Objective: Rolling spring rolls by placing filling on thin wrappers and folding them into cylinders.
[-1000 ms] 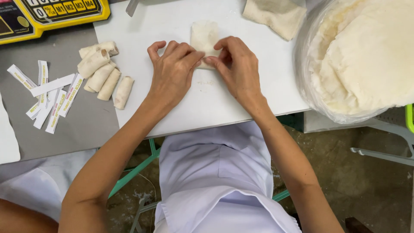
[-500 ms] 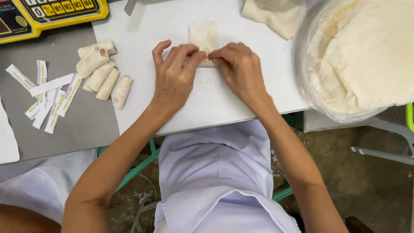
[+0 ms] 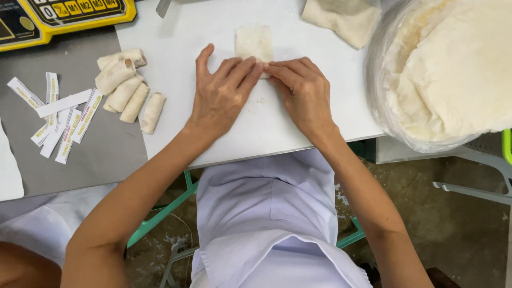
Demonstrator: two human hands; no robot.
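Hands (image 3: 261,93), two, on one wrapper (image 3: 254,42)

Both hands are palm down, side by side, fingertips meeting right in the middle. Left hand (image 3: 223,96) has its fingers angled toward the right one and the thumb sticking out away from the pinch point. Right hand (image 3: 301,92) mirrors it, fingers pointing left, knuckles slightly raised. Both forearms are bare and run back toward the body, elbows spread wide apart.
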